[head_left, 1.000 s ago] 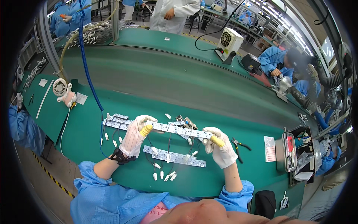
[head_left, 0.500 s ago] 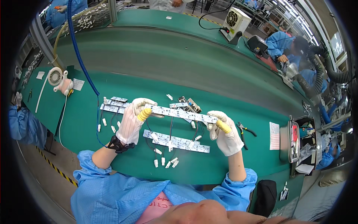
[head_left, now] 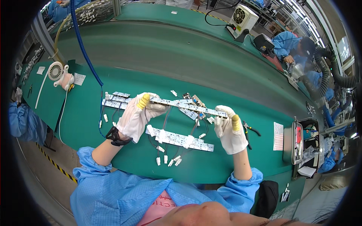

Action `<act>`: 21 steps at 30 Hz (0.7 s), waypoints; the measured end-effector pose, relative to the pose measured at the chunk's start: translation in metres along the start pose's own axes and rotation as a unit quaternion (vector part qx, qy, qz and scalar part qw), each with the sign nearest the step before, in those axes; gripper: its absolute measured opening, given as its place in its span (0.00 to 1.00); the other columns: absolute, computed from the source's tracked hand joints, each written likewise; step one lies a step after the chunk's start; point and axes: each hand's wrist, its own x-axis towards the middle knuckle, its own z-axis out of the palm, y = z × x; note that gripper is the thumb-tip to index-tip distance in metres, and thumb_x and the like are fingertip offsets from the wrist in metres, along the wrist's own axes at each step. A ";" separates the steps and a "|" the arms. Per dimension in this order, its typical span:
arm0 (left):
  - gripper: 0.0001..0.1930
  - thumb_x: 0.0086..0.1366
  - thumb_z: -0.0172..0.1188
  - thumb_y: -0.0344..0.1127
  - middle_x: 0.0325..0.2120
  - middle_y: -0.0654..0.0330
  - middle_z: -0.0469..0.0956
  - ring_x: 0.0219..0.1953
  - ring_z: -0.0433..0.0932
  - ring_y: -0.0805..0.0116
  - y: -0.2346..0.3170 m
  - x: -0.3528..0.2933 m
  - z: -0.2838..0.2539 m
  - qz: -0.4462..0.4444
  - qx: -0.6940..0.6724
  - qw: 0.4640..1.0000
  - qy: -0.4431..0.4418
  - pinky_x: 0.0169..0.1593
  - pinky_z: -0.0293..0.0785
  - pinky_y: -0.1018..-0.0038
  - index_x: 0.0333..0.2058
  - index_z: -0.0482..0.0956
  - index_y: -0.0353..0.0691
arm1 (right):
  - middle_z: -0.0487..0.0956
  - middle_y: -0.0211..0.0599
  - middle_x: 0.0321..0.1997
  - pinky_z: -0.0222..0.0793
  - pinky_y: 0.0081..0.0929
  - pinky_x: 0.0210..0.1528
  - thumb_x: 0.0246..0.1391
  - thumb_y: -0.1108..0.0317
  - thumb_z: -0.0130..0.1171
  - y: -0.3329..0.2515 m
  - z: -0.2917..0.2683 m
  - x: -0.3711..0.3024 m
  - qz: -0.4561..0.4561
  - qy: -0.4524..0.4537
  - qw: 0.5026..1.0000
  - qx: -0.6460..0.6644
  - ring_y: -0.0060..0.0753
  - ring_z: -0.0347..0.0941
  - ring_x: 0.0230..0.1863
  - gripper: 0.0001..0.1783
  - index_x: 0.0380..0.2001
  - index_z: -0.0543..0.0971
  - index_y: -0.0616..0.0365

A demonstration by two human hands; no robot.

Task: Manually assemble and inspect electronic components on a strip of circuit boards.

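Gloved in white with yellow fingertips, my left hand (head_left: 140, 117) is closed on the left end of a long white circuit board strip (head_left: 188, 107). My right hand (head_left: 230, 133), gloved the same way, grips the strip's right end. The strip is held up above the table, tilted so its face looks narrow. Wires with white connectors hang from it. Beneath lie more circuit board strips (head_left: 201, 145), with several white connectors (head_left: 166, 159) on leads in front. A black wrist strap (head_left: 117, 136) with a blue coiled cord is on my left wrist.
More circuit boards (head_left: 117, 104) lie left of my left hand. Behind the held strip sits a small pile of parts (head_left: 197, 101). Pliers (head_left: 249, 130) and a printed sheet (head_left: 278, 136) lie right, beside a metal box (head_left: 293, 141). A small fan (head_left: 60, 75) stands left. Co-workers sit around.
The held strip has tilted, so its face now looks narrower, and its hanging connectors have swung. My right hand has turned slightly, thumb up. Both hands still hold the ends.
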 end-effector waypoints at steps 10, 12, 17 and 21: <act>0.21 0.66 0.50 0.47 0.36 0.49 0.77 0.42 0.78 0.59 0.004 0.000 -0.002 -0.006 -0.023 0.999 0.029 0.52 0.73 0.60 0.43 0.69 0.31 | 0.79 0.34 0.37 0.70 0.18 0.32 0.53 0.67 0.56 -0.029 -0.034 0.124 0.009 0.057 0.923 -0.382 0.23 0.75 0.32 0.19 0.48 0.71 0.61; 0.21 0.66 0.49 0.47 0.36 0.49 0.77 0.41 0.78 0.60 0.008 0.001 -0.005 -0.010 -0.008 0.999 0.039 0.51 0.74 0.61 0.43 0.69 0.30 | 0.80 0.36 0.40 0.72 0.21 0.39 0.50 0.70 0.57 -0.021 -0.049 0.167 -0.032 0.030 0.867 -0.496 0.26 0.77 0.37 0.21 0.49 0.71 0.61; 0.19 0.65 0.53 0.46 0.37 0.50 0.77 0.40 0.79 0.63 0.011 0.003 -0.006 -0.015 -0.014 0.999 0.047 0.51 0.74 0.62 0.41 0.69 0.33 | 0.79 0.37 0.44 0.71 0.25 0.46 0.47 0.71 0.58 0.012 -0.085 0.269 -0.139 -0.014 0.750 -0.647 0.32 0.77 0.43 0.27 0.53 0.67 0.59; 0.19 0.64 0.54 0.46 0.34 0.54 0.76 0.38 0.79 0.64 0.016 0.000 -0.005 -0.024 0.013 0.997 0.077 0.51 0.74 0.60 0.41 0.69 0.33 | 0.78 0.35 0.47 0.70 0.34 0.46 0.44 0.74 0.57 0.041 -0.086 0.332 -0.170 0.010 0.642 -0.748 0.44 0.76 0.44 0.35 0.57 0.59 0.55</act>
